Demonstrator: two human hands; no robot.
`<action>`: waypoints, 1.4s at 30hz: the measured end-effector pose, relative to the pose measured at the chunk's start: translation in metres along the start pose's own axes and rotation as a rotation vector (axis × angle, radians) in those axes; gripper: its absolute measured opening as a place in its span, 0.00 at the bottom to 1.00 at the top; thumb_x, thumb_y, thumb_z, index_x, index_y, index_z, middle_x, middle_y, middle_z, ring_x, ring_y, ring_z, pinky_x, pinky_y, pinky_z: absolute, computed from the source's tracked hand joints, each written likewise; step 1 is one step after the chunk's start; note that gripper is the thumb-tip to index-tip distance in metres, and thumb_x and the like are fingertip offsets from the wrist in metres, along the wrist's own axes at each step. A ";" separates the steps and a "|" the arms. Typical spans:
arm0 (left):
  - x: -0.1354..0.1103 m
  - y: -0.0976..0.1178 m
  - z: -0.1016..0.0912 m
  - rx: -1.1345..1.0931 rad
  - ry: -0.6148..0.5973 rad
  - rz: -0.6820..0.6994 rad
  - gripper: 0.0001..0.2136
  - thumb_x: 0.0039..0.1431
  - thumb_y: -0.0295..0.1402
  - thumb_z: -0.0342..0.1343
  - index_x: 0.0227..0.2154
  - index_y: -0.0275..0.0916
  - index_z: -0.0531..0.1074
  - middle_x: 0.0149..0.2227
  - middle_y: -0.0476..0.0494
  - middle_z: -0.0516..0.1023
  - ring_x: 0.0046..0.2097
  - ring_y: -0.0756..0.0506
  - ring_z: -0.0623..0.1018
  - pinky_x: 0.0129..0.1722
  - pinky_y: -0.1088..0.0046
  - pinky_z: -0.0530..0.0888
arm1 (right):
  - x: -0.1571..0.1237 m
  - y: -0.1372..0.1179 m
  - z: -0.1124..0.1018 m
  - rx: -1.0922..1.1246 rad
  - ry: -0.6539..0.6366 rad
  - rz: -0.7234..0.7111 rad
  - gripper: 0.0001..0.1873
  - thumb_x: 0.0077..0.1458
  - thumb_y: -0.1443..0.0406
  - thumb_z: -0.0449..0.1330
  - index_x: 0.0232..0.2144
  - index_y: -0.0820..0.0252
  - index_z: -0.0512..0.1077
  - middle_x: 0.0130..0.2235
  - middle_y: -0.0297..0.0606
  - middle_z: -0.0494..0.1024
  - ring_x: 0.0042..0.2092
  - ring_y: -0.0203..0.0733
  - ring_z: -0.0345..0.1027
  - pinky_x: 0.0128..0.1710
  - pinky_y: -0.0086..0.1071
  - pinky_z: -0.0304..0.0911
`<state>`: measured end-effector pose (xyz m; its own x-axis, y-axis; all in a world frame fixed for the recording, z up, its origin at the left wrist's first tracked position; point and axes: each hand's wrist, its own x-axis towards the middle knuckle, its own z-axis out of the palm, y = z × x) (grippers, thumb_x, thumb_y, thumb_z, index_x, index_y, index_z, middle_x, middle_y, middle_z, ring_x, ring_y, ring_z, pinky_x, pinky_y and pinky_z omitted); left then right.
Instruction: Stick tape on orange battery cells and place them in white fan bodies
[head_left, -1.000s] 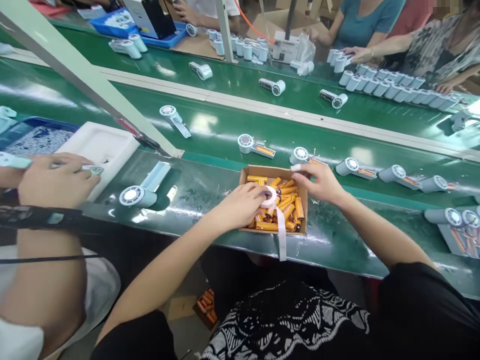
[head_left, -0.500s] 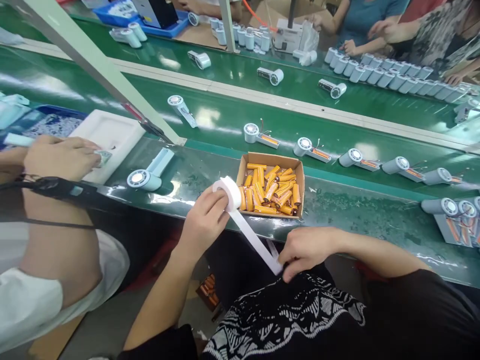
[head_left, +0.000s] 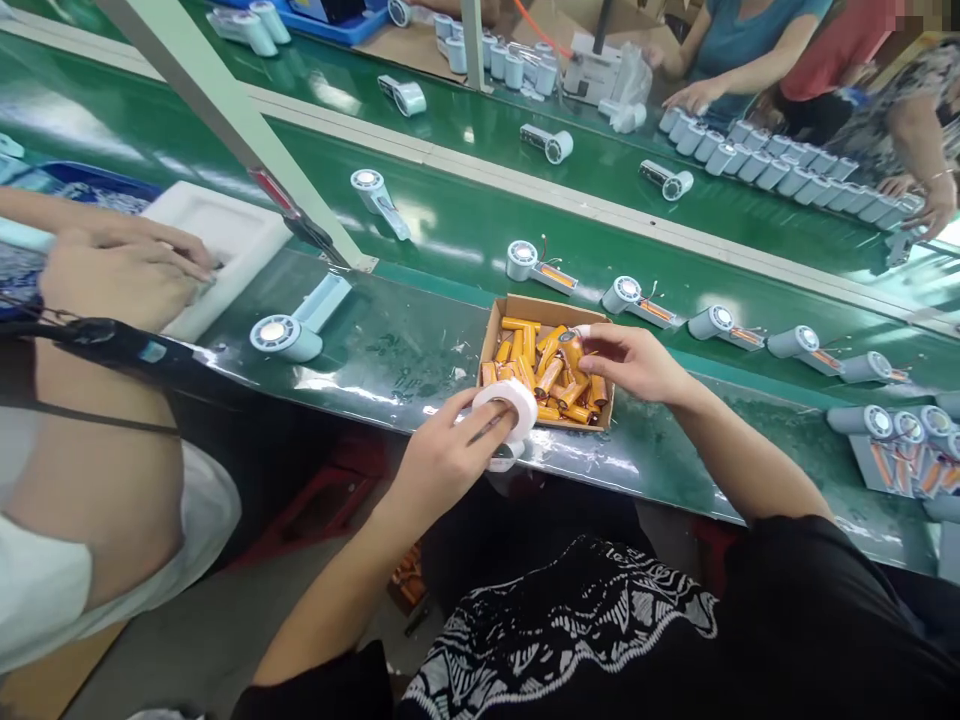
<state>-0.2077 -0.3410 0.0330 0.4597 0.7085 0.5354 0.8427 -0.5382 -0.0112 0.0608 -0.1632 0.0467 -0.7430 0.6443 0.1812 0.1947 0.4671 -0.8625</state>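
Tape roll [head_left: 507, 408] beside battery box [head_left: 495, 318]; fans [head_left: 289, 335] around.

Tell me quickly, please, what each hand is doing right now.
Left hand: closed on the tape roll.
Right hand: fingers pinching a battery over the box.

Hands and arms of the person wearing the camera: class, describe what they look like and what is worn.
Both arms are bare from the short black sleeves down. The left hand and right hand wear no gloves; no rings or watch show. The black top has a white pattern on its front.
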 end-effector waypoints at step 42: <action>0.064 0.012 0.062 -0.112 -0.109 -0.332 0.14 0.66 0.39 0.67 0.50 0.38 0.83 0.51 0.36 0.85 0.68 0.31 0.73 0.66 0.48 0.74 | -0.048 0.010 -0.028 0.618 1.189 0.110 0.20 0.48 0.60 0.79 0.39 0.25 0.81 0.63 0.23 0.78 0.75 0.45 0.57 0.74 0.36 0.59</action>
<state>-0.1506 -0.2740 0.0151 0.1980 0.8943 0.4012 0.9181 -0.3126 0.2437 0.1168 -0.1721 0.0426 0.3219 0.9388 0.1227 -0.3361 0.2345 -0.9122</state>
